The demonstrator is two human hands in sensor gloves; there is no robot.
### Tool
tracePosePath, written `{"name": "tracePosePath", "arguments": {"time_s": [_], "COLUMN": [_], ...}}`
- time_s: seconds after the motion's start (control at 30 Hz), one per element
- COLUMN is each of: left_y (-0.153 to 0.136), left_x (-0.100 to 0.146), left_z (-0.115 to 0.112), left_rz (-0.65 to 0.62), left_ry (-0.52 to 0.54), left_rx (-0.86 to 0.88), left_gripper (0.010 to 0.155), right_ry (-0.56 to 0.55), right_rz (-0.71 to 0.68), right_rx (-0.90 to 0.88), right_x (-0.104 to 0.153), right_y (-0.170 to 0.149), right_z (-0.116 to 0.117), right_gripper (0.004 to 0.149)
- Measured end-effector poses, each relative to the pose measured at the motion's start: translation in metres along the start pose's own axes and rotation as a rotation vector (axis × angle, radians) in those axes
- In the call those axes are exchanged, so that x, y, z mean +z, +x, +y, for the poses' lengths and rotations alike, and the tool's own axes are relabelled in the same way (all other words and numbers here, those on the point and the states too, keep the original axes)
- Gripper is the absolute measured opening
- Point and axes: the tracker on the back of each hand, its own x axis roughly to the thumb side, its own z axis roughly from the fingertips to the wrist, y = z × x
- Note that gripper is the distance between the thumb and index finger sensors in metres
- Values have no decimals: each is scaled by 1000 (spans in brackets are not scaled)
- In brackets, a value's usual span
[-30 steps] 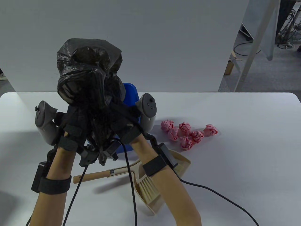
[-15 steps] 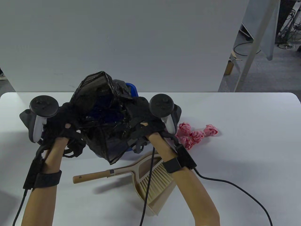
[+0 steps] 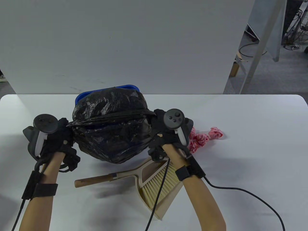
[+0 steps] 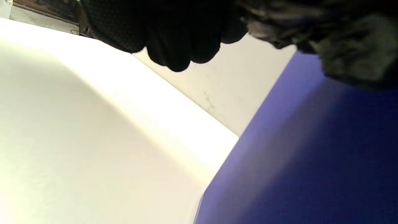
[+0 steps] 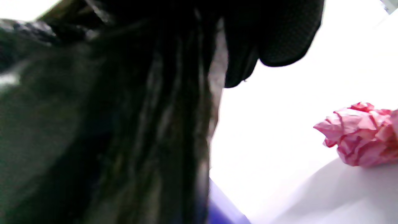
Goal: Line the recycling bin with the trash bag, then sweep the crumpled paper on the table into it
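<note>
The black trash bag (image 3: 110, 125) is spread over the blue recycling bin (image 3: 103, 91), of which only the far rim shows in the table view. My left hand (image 3: 61, 134) grips the bag's edge at the bin's left side, and my right hand (image 3: 158, 127) grips it at the right side. The left wrist view shows the curled gloved fingers (image 4: 174, 40), the bag (image 4: 348, 46) and the bin's blue wall (image 4: 311, 149). Bag plastic (image 5: 108, 124) fills the right wrist view, with one pink paper ball (image 5: 360, 133) beside it. Pink crumpled paper balls (image 3: 204, 138) lie right of my right hand, partly hidden.
A beige dustpan (image 3: 163, 192) with a hand brush (image 3: 96, 179) laid in it lies on the white table (image 3: 252, 156) just in front of the bin. Glove cables (image 3: 240, 192) trail over the table's near right. A white wall panel stands behind the table.
The bag was held high over the bin, opened, then came down. Both hands dropped and spread apart to the bin's sides, stretching the bag over the bin.
</note>
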Motion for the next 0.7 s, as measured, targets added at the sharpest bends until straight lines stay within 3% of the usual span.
{"name": "tracePosePath", "arguments": {"time_s": [0.13,0.23,0.33,0.43,0.57,0.7], "left_y": [-14,-23,-36,-42,-39,-32], "left_x": [-26,-44,-63,-74,-81,-85], "left_z": [2,0,-17,-38,-50,-57], "left_rz": [41,54,36,-4,-58,-99], "left_ry": [36,-20,-271,-466,-538,-612], "left_rx": [156,305,659,979,942,923], "left_gripper": [66,68,70,66,62,61], "right_ry": [30,125,268,370,494,560], "right_rz": [70,134,218,230,188,146], "right_rx": [-132,-388,-681,-852,-972,-950], "right_x": [-25,-46,-63,-72,-81,-85], "right_y": [-3,-13,-28,-40,-46,-48], "right_z": [-3,4,21,41,63,77], "right_gripper": [53,63,69,71,67,65]}}
